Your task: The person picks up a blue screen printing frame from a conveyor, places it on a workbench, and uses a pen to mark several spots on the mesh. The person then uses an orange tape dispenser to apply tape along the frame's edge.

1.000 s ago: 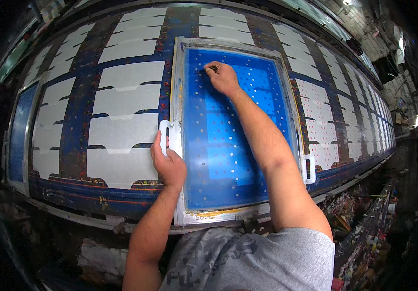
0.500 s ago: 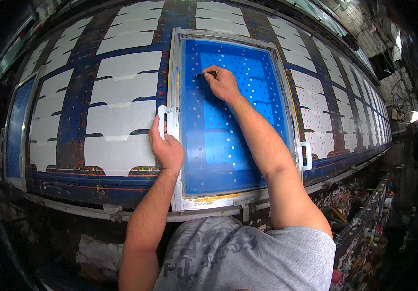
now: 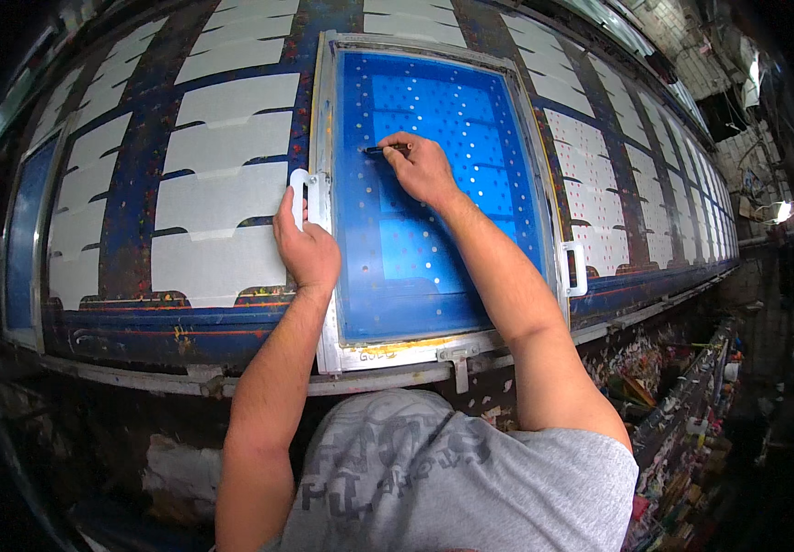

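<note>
A printing screen with blue mesh (image 3: 415,313) in a metal frame (image 3: 424,353) lies over the long table in front of me. Dots run in rows across the mesh, some of them bright. My left hand (image 3: 308,250) is closed around the white handle (image 3: 299,189) on the frame's left side. My right hand (image 3: 422,169) pinches a black marker pen (image 3: 374,150) above the upper left part of the mesh. The pen's tip points left, at the column of dots near the left rail; whether it touches the mesh I cannot tell.
White fabric pieces (image 3: 222,198) lie in columns on the blue table, and one column at right (image 3: 585,198) bears red dots. A second white handle (image 3: 578,269) juts from the frame's right side. Another framed screen (image 3: 28,230) stands at far left. Cluttered scraps (image 3: 682,442) lie at lower right.
My right hand with the marker pen has shifted nearer to me along the mesh's left side. My left hand keeps its hold on the handle. The whole view has shifted slightly.
</note>
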Demonstrator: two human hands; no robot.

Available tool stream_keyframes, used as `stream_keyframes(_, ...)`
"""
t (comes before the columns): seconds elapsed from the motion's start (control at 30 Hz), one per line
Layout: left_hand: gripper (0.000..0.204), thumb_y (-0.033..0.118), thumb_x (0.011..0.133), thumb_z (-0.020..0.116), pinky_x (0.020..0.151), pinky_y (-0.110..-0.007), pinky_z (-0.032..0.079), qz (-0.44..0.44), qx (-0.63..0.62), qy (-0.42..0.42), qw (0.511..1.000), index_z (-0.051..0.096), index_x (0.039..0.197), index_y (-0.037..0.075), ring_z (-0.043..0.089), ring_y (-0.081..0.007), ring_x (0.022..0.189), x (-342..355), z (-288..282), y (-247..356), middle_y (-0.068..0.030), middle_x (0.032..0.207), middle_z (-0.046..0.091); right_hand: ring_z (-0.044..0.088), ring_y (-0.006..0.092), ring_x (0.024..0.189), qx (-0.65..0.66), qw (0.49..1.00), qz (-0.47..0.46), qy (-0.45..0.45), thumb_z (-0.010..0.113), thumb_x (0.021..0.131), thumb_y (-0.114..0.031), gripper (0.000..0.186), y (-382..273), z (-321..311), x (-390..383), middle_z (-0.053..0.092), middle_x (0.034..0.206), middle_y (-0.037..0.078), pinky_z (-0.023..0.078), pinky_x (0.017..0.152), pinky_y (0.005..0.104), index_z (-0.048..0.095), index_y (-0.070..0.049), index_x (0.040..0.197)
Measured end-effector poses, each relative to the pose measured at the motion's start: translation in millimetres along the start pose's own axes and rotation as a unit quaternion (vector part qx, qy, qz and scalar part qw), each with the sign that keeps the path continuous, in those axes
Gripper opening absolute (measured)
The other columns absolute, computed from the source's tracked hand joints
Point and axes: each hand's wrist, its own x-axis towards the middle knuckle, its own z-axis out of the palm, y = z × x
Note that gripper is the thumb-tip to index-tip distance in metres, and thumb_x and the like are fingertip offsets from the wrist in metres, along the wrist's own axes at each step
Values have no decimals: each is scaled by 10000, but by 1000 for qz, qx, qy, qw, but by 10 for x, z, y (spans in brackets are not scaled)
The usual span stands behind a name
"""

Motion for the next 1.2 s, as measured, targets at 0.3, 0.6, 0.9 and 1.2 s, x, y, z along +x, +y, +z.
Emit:
stream_keyframes(0.3,643,-130,907,473,1068,-472,510,1,23,-3,1000,510,1535,4,638,-361,1221,4,-19,38,-215,1304,609,761,363,980,17,1000,-24,-10,694,997,-246,247,-109,-41,-545,805,1088,172,593,859,460,817,-103,1156)
stream_keyframes(0.6,653,-137,906,468,1103,-453,535,0,23,-4,1000,507,1543,5,650,-363,1271,6,-32,88,-232,1370,575,738,379,1077,9,998,-34,-45,689,994,-236,245,-196,-94,-1008,793,1151,173,593,915,471,815,-91,1147)
stream_keyframes(0.9,654,-142,912,477,1097,-437,547,0,35,-7,999,502,1549,5,658,-357,1275,17,-33,74,-233,1385,575,726,362,999,13,997,-47,-64,692,989,-198,213,-389,-204,-1579,789,1077,166,587,895,471,815,-80,1117)
stream_keyframes(1.2,653,-150,903,479,1078,-435,555,-12,18,4,1000,530,1534,8,672,-360,1238,19,-3,56,-227,1350,594,735,349,955,25,992,-88,-92,717,969,-139,173,-446,-247,-2202,792,1034,159,598,831,446,804,-37,1078)
